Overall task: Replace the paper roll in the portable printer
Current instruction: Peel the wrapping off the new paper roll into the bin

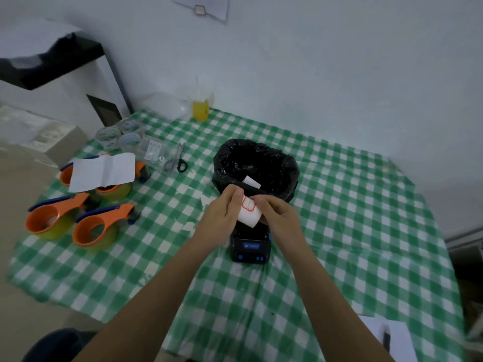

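A white paper roll [249,215] with a red-outlined label hangs just above the small black portable printer [247,247], which has blue buttons and stands on the green checked tablecloth. My left hand [224,212] grips the roll from the left. My right hand [277,215] pinches its upper right side at the label. Both hands hide most of the printer's top, so its paper bay is hard to see.
A bin lined with a black bag [257,169] stands right behind the printer, a white paper scrap inside. Several orange tape dispensers [95,229] and a white sheet [103,171] lie at left, scissors [177,160] behind them, a yellow drink cup [200,108] at the back.
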The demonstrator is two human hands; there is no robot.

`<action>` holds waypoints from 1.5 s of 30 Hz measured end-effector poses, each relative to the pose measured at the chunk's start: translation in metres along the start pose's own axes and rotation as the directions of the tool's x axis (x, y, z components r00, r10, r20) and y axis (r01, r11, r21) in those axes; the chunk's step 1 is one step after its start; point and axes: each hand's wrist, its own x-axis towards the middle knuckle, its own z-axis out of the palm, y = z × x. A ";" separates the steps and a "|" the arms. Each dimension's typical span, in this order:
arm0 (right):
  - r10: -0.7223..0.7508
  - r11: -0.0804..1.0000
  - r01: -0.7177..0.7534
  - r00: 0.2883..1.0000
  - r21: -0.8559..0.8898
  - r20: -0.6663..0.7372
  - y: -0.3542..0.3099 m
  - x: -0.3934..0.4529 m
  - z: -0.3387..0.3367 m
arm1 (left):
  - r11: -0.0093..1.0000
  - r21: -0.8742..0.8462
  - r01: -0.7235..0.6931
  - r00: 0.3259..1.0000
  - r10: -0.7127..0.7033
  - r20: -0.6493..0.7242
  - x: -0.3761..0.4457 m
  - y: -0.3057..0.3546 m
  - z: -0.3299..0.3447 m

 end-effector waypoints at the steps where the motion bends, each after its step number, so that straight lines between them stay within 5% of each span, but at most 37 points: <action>1: -0.066 0.994 0.063 0.997 -0.091 -0.034 -0.002 0.000 -0.002 | 1.000 0.014 -0.008 1.000 0.008 -0.001 0.000 0.001 0.000; 5: -0.356 0.836 0.347 0.932 -0.424 0.060 -0.012 -0.004 -0.012 | 0.999 0.038 0.000 1.000 0.000 0.009 0.000 0.005 -0.004; 8: -0.450 0.640 0.478 0.868 -0.601 0.211 -0.017 -0.007 -0.015 | 0.996 0.083 0.043 0.999 -0.043 -0.003 0.001 0.010 -0.005; 10: -0.473 0.608 0.495 0.854 -0.621 0.218 -0.020 -0.007 -0.015 | 0.990 0.123 0.065 0.998 -0.065 -0.009 0.001 0.013 -0.005; 21: -0.487 0.623 0.408 0.870 -0.667 0.077 -0.025 -0.015 -0.001 | 0.975 0.213 0.058 0.997 -0.046 -0.062 -0.002 0.027 -0.003; 25: -0.389 0.759 0.316 0.921 -0.569 -0.008 -0.025 -0.016 -0.002 | 0.971 0.236 0.046 0.997 -0.032 -0.063 -0.001 0.029 -0.004; 30: -0.424 0.694 0.358 0.905 -0.625 0.047 -0.024 -0.017 0.000 | 0.959 0.282 0.008 0.999 0.005 -0.045 -0.004 0.031 -0.005; 35: -0.274 0.899 0.242 0.961 -0.365 -0.036 -0.023 -0.015 -0.001 | 0.954 0.298 -0.025 0.998 0.039 -0.041 -0.006 0.032 -0.007; 39: -0.354 0.819 0.326 0.935 -0.472 0.032 -0.024 -0.016 0.000 | 0.948 0.314 -0.052 0.997 0.065 -0.032 -0.007 0.031 -0.009; 45: -0.297 0.892 0.280 0.955 -0.355 0.006 -0.027 -0.017 -0.002 | 0.932 0.350 -0.093 0.992 0.116 -0.046 -0.005 0.029 -0.012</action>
